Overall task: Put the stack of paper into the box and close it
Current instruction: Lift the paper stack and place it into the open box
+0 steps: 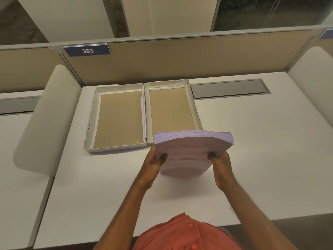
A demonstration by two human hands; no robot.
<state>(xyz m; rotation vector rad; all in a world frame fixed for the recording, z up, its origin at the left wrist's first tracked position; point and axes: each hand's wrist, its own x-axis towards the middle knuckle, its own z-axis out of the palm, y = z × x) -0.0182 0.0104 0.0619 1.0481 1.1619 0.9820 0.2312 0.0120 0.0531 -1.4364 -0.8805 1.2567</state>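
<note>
— What are your hands doing?

— Your left hand (154, 164) grips the left edge of the stack of paper (192, 150), thumb on top, and your right hand (220, 166) grasps its right edge the same way. You hold the stack tilted, its middle bowed upward, its near end at or just above the desk (252, 159); I cannot tell which.

— And the box?

— The box (117, 118) lies open towards the desk's far edge, left of centre, brown floor bare. Its lid (172, 109) lies flat beside it on the right, touching it, and the stack's far edge overlaps the lid's near right corner.

— Anything further out?

— A grey cable flap (228, 90) sits by the far edge, right of the lid, below the partition (180, 60) with its 383 plate (87, 50).
</note>
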